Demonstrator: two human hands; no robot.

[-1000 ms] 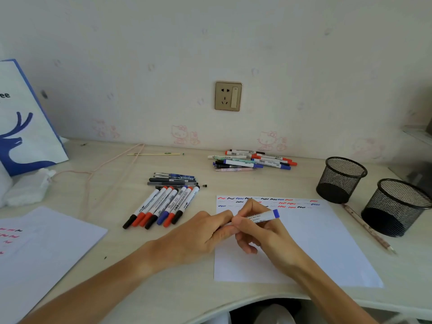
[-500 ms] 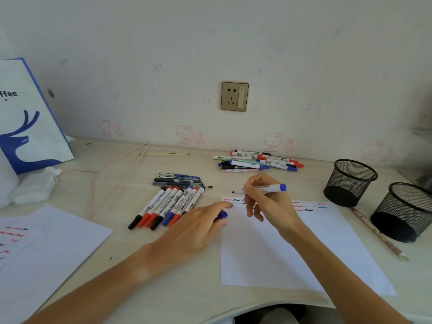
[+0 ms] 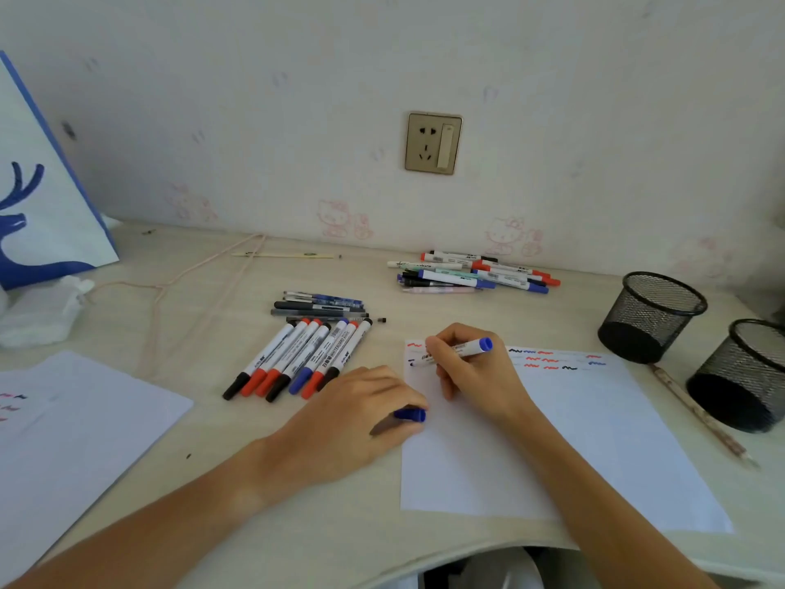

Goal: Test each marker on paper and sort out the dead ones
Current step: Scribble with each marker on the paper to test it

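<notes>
My right hand (image 3: 471, 371) grips an uncapped blue marker (image 3: 467, 348), its tip touching the top left corner of the white test paper (image 3: 594, 440). Red, blue and black squiggles run along the paper's top edge. My left hand (image 3: 357, 418) rests by the paper's left edge and holds the blue cap (image 3: 410, 414) in its fingers. A row of capped whiteboard markers (image 3: 301, 359) lies just left of the paper, with several thinner pens (image 3: 320, 308) behind it. Another pile of markers (image 3: 471, 272) lies near the wall.
Two black mesh pen cups (image 3: 652, 316) (image 3: 745, 376) stand at the right, a pencil (image 3: 696, 412) lying beside them. A second marked sheet (image 3: 72, 431) lies at the left. A blue-and-white paper bag (image 3: 38, 197), a tissue (image 3: 38, 312) and a cord (image 3: 191, 274) sit at the back left.
The cap came off the blue marker and stayed in my left hand. My right hand lifted the marker, then lowered its tip onto the paper's top left corner.
</notes>
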